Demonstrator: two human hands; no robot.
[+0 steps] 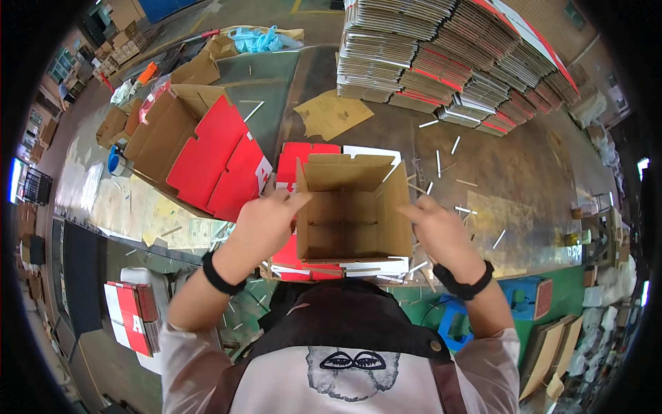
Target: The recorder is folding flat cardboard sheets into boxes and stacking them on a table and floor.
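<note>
My left-hand grip and right-hand grip meet opposite walls of the open-topped carton on the desk, pinching or just touching I cannot tell from here, and I judge the step as squaring it up, next needing even pressure.

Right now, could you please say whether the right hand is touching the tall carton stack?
Apart: the head view shows tabletop and white strips between the right hand and the tall carton stack.

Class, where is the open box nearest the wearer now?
In the head view, the open box sits centrally at the table's near edge, between the left hand and right hand.
</note>
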